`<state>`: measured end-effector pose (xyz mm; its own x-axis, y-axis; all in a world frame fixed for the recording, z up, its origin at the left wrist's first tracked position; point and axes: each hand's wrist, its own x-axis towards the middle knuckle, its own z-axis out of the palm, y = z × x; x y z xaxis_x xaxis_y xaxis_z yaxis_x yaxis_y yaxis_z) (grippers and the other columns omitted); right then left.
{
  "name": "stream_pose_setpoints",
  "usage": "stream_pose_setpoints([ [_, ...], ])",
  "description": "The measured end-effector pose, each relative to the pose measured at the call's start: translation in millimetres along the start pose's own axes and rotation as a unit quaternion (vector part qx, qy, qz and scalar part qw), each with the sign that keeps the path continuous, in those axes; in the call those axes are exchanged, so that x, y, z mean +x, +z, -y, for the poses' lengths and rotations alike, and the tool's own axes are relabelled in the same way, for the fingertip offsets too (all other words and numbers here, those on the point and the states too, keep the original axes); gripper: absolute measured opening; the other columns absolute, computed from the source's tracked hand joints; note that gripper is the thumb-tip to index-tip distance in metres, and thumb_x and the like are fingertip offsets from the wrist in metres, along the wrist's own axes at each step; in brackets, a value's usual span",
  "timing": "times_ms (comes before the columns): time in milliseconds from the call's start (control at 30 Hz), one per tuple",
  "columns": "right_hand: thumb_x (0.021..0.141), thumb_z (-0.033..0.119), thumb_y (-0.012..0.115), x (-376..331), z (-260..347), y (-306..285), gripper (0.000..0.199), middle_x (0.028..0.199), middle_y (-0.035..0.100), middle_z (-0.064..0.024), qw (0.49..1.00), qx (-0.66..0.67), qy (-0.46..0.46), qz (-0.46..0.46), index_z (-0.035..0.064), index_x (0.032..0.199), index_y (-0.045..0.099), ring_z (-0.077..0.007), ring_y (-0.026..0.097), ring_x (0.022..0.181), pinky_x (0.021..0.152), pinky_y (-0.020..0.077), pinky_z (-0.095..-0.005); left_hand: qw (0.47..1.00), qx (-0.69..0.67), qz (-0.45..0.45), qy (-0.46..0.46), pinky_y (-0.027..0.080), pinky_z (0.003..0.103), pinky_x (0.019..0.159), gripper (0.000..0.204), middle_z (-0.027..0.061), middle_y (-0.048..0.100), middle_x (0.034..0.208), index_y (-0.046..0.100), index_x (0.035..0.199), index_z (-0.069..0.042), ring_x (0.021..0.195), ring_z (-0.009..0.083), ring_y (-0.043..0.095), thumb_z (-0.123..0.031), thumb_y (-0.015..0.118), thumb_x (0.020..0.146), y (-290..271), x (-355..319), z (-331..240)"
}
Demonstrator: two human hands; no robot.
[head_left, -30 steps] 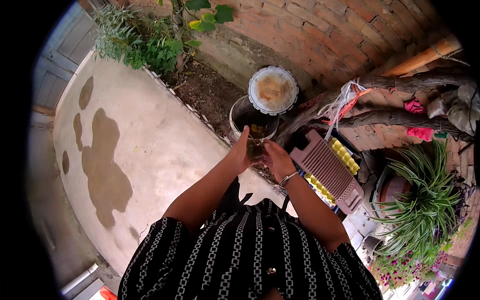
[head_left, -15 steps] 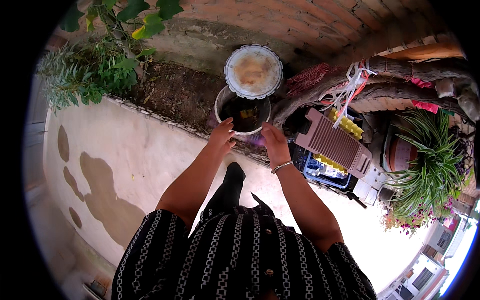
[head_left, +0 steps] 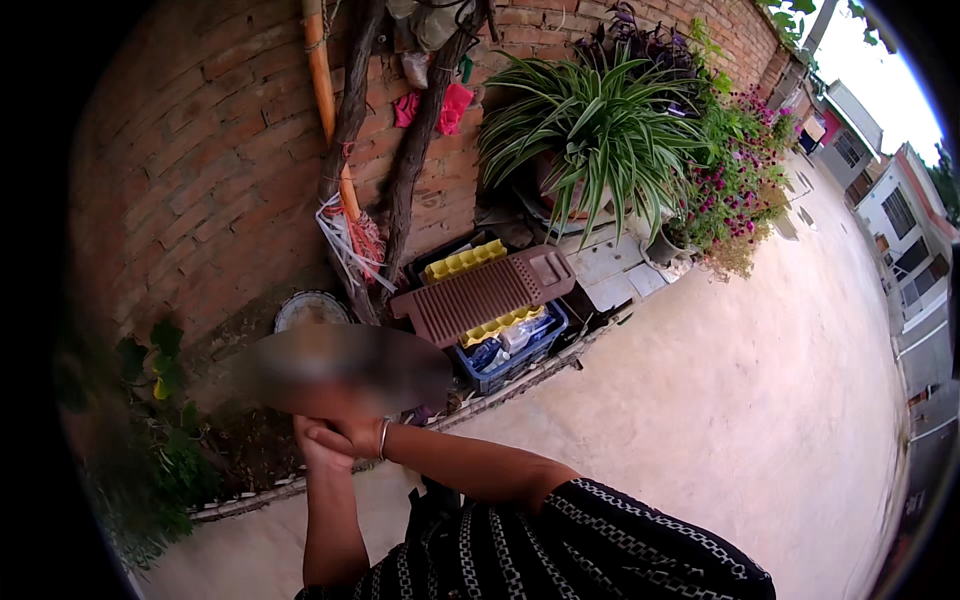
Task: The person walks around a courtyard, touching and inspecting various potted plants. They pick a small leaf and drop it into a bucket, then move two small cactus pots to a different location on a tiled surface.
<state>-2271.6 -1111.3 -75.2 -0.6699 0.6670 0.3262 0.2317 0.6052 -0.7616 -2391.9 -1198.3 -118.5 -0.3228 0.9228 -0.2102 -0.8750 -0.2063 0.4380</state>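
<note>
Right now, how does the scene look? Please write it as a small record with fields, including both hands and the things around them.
Left hand: touching the right hand; partly hidden by blur
Right hand: against the left; bracelet on its wrist
Held: cannot tell, blur covers the fingers
Beyond the hands: pale round lid, partly covered by blur
To the right: brown board lying across a blue crate
Behind: brick wall

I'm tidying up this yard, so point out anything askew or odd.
The brown washboard lies slantwise over the blue crate, with yellow egg tray showing on both sides, so it seems casually laid there. Blur just beyond the left hand and right hand hides whatever is there.
</note>
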Motion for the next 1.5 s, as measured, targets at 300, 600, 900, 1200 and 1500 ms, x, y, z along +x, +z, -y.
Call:
stream_pose_setpoints([
  [300, 0.089, 0.037, 0.048, -324.0, -61.0, -258.1, 0.046, 0.122, 0.05, -0.0197, 0.942, -0.073, 0.282, -0.167, 0.003, 0.12, 0.05, -0.0351, 0.049, 0.11, 0.093, 0.0401, -0.0391, 0.967, 0.126, 0.164, -0.146, 0.032, 0.043, 0.098, 0.046, 0.0107, 0.041, 0.135, 0.042, 0.131, -0.013, 0.126, 0.0249, 0.036, -0.039, 0.039, 0.093, 156.7, -102.5, 122.0],
  [600, 0.095, 0.035, 0.041, -472.6, -46.8, -334.3, 0.045, 0.111, 0.059, -0.0138, 0.855, 0.213, 0.357, -0.31, -0.0034, 0.116, 0.052, -0.024, 0.058, 0.103, 0.089, 0.0433, -0.0345, 0.926, 0.216, 0.137, -0.279, 0.039, 0.038, 0.093, 0.04, 0.0097, 0.051, 0.123, 0.046, 0.124, -0.009, 0.112, 0.0234, 0.05, -0.032, 0.046, 0.092, 255.7, -82.0, 240.3],
  [900, 0.095, 0.029, 0.044, -458.1, -100.4, -459.2, 0.038, 0.1, 0.063, -0.0134, 0.83, 0.236, 0.366, -0.349, -0.0043, 0.109, 0.056, -0.021, 0.062, 0.092, 0.083, 0.0466, -0.0297, 0.889, 0.159, 0.052, -0.426, 0.042, 0.037, 0.088, 0.029, 0.0096, 0.057, 0.111, 0.052, 0.112, -0.007, 0.103, 0.0231, 0.054, -0.023, 0.048, 0.089, 282.7, 0.6, 429.9],
  [1200, 0.095, 0.025, 0.045, -402.3, -173.5, -562.7, 0.035, 0.096, 0.064, -0.0125, 0.819, 0.297, 0.358, -0.337, -0.0047, 0.107, 0.057, -0.0196, 0.061, 0.092, 0.083, 0.0467, -0.0296, 0.882, 0.164, 0.049, -0.44, 0.044, 0.037, 0.086, 0.027, 0.0096, 0.058, 0.11, 0.054, 0.112, -0.005, 0.101, 0.0224, 0.055, -0.02, 0.046, 0.09, 364.1, 83.0, 528.5],
  [1500, 0.09, 0.016, 0.053, -361.6, -311.7, -681.9, 0.026, 0.092, 0.065, -0.008, 0.881, 0.29, 0.32, -0.193, -0.0035, 0.106, 0.058, -0.0134, 0.06, 0.088, 0.081, 0.0456, -0.0256, 0.938, 0.131, -0.038, -0.32, 0.043, 0.037, 0.088, 0.028, 0.0091, 0.057, 0.113, 0.053, 0.113, -0.006, 0.102, 0.0214, 0.054, -0.019, 0.046, 0.09, 378.2, 138.8, 583.9],
])
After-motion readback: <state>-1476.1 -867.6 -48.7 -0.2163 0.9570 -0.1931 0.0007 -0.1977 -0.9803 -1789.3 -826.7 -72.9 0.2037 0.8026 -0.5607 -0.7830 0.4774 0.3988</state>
